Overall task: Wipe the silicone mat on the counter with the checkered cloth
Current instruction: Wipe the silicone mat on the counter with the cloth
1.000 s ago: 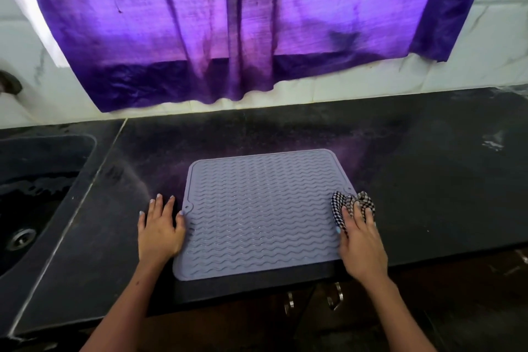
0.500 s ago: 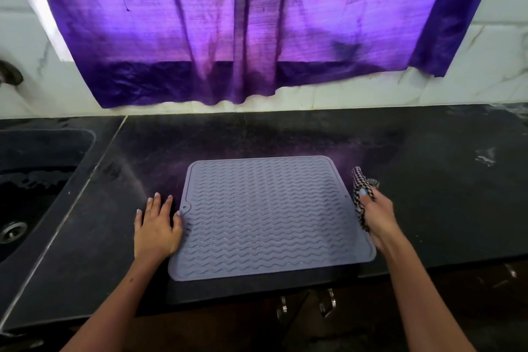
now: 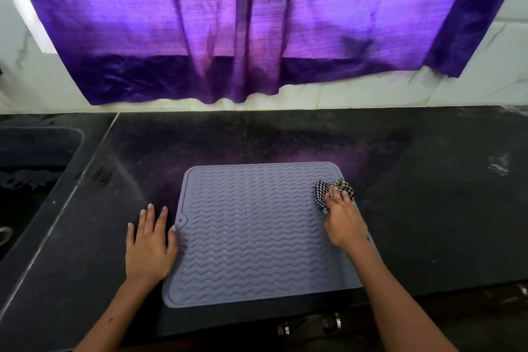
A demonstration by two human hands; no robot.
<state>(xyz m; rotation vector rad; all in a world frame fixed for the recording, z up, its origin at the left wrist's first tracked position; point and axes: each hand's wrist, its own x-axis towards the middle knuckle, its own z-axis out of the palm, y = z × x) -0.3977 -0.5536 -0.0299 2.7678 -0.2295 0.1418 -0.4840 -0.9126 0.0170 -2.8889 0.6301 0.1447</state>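
A grey silicone mat [image 3: 251, 234] with wavy ridges lies flat on the dark counter [image 3: 428, 208], near its front edge. My right hand [image 3: 344, 223] holds the bunched black-and-white checkered cloth [image 3: 331, 190] against the mat's far right part, fingers curled over the cloth. My left hand [image 3: 150, 246] lies flat on the counter at the mat's left edge, fingers straight, its thumb side touching the mat's rim by the small hanging hole.
A dark sink [image 3: 25, 180] with a drain is set into the counter at the left. A purple curtain [image 3: 243, 23] hangs over the white tiled wall behind. Metal cabinet handles [image 3: 308, 326] show below the counter's front edge. A wet smear [image 3: 498, 166] marks the right counter.
My right hand has lifted the cloth off the mat's right edge, carried it farther back, and set it down on the mat's far right part. My left hand has stayed put.
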